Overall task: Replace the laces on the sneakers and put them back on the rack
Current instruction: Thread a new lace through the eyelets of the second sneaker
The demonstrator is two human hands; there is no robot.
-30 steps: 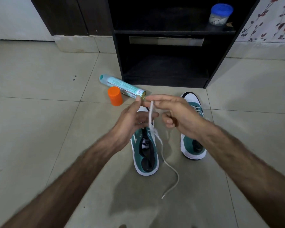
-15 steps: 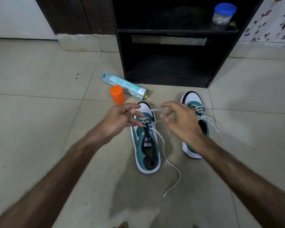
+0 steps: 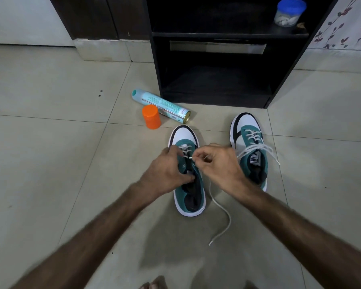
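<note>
Two green-and-white sneakers stand on the tiled floor, toes toward the rack. The left sneaker (image 3: 191, 197) is partly laced near its toe. My left hand (image 3: 168, 171) grips its left side at the eyelets. My right hand (image 3: 219, 161) pinches the white lace (image 3: 222, 213) just above the tongue; the lace's loose end trails over the floor to the right of the shoe. The right sneaker (image 3: 248, 140) is fully laced with its ends lying loose. The black shoe rack (image 3: 215, 101) stands behind both shoes.
A teal spray can (image 3: 163, 106) lies on its side left of the rack, with an orange cap (image 3: 151, 119) standing beside it. A blue-lidded jar (image 3: 289, 13) sits on the rack's upper shelf. My toes (image 3: 152, 284) show at the bottom edge.
Both hands have come down from holding the lace raised in the air to the left sneaker. My left hand now grips the shoe's side; my right hand pinches the lace at the eyelets.
</note>
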